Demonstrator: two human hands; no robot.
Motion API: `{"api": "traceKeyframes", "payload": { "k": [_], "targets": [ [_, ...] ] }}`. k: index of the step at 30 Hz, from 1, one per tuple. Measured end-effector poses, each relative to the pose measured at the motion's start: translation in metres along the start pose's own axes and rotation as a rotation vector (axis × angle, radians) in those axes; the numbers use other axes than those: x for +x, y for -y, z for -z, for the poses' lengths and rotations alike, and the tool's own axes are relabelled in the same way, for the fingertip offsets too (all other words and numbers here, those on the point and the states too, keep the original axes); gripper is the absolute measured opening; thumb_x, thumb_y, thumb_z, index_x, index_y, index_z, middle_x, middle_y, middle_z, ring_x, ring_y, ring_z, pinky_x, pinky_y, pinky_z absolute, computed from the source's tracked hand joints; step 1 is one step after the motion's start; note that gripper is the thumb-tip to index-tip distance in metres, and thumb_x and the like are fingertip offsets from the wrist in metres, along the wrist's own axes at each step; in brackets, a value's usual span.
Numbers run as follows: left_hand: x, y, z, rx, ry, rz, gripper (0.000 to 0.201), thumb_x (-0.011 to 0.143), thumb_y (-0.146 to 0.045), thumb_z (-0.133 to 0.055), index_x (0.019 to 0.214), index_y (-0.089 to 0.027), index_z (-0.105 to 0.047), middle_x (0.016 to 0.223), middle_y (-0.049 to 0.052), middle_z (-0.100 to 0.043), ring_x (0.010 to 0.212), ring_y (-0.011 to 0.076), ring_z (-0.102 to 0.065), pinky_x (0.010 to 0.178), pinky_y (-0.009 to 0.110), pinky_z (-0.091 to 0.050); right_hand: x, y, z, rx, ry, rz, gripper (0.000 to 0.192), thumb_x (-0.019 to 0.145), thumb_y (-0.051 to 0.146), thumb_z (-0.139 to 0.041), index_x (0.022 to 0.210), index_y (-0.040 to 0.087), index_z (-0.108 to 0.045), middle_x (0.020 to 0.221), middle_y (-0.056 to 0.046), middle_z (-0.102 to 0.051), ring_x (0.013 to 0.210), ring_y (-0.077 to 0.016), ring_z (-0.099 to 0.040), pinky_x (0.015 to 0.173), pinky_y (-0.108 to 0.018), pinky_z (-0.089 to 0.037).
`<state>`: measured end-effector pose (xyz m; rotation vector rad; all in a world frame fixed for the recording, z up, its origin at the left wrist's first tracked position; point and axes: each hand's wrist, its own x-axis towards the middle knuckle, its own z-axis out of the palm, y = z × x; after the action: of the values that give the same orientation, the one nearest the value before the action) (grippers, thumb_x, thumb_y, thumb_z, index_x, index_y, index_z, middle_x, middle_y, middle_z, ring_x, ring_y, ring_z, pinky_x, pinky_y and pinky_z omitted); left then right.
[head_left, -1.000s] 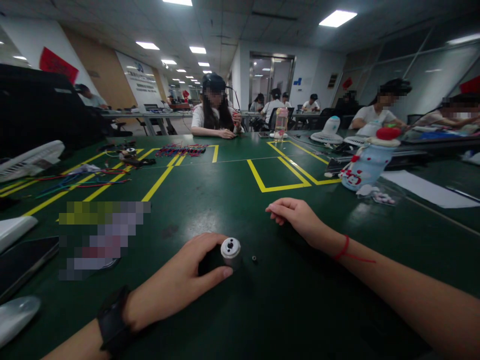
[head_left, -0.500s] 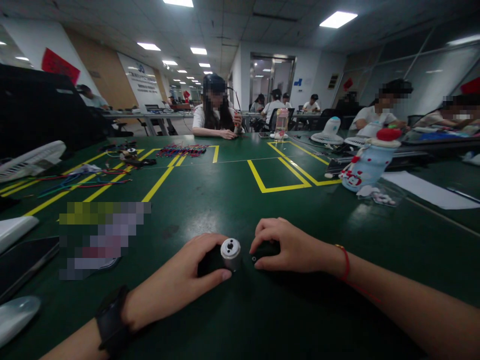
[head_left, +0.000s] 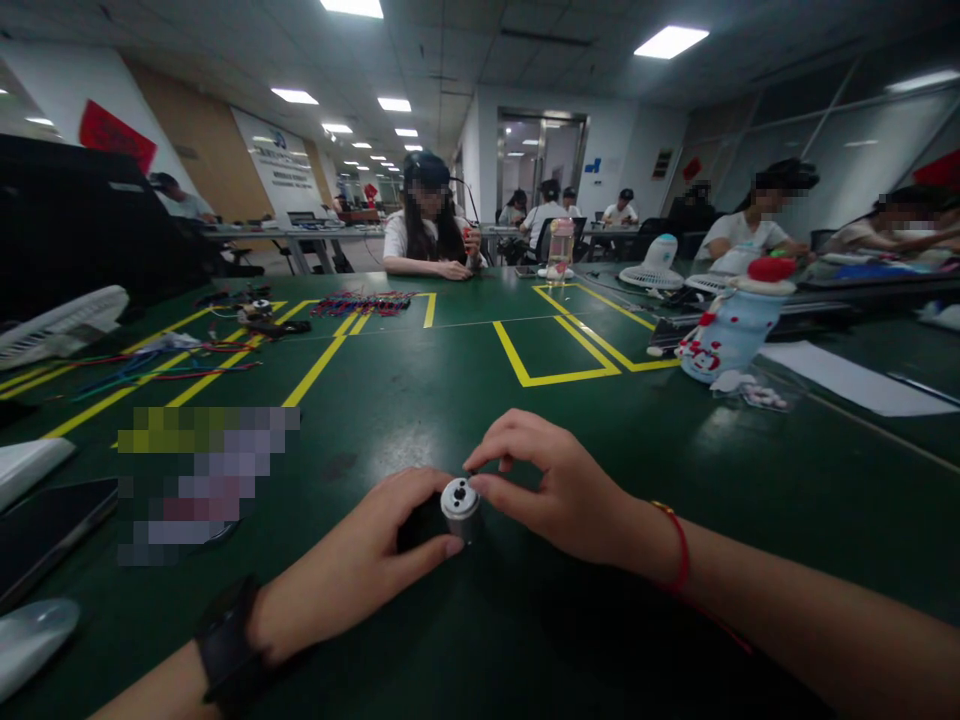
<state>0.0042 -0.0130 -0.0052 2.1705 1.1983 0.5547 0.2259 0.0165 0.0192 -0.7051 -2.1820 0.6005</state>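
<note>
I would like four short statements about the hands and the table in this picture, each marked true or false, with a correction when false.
1. The left hand holds a small silver metal cylinder on the dark green table. True.
2. The right hand rests far from the cylinder. False: its fingertips are at the cylinder's top.
3. A black watch is on the left wrist. True.
4. A red string bracelet is on the left wrist. False: it is on the right wrist.
</note>
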Motion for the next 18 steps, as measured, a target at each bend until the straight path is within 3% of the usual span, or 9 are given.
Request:
{"api": "traceKeyframes", "payload": {
  "k": [4,11,15,18],
  "targets": [
    [-0.001,0.003,-0.001,0.002,-0.011,-0.003,0.032,0.087,-0.031,-0.061,0.117,-0.033,-0.049,0.118,-0.003,-0.057,0.111,0.0200,-0.052,0.099,0.037,-0.042,0.002,0.011,-0.007,-0.054,0.041,-0.028,0.013,0.082,0.019,-0.062,0.093,0.020,-0.068,0.092,-0.003,-0.063,0.084,-0.0154,-0.057,0.076,-0.029,-0.044],
    [-0.001,0.001,-0.001,0.013,0.002,-0.008,0.035,0.088,-0.033,-0.060,0.120,-0.033,-0.048,0.116,-0.001,-0.059,0.106,0.0204,-0.055,0.095,0.038,-0.045,0.000,0.007,-0.012,0.044,0.067,-0.189,0.013,0.082,0.024,-0.062,0.092,0.021,-0.069,0.089,-0.002,-0.064,0.076,-0.0131,-0.056,0.069,-0.026,-0.045],
    [0.000,0.001,0.000,0.012,-0.004,-0.004,0.034,0.087,-0.035,-0.060,0.120,-0.032,-0.048,0.119,-0.001,-0.058,0.108,0.0212,-0.054,0.097,0.039,-0.044,-0.001,0.004,-0.004,0.141,0.057,-0.228,0.019,0.080,0.028,-0.065,0.097,0.020,-0.070,0.096,-0.003,-0.065,0.077,-0.0128,-0.057,0.069,-0.026,-0.045],
    [-0.001,-0.002,0.001,0.015,0.013,0.011,0.033,0.087,-0.035,-0.060,0.118,-0.033,-0.049,0.117,-0.002,-0.059,0.106,0.0211,-0.055,0.096,0.038,-0.045,-0.002,-0.010,0.005,0.346,-0.028,-0.389,0.021,0.081,0.032,-0.063,0.097,0.018,-0.068,0.089,-0.004,-0.066,0.073,-0.0131,-0.058,0.064,-0.026,-0.045]
  ]
}}
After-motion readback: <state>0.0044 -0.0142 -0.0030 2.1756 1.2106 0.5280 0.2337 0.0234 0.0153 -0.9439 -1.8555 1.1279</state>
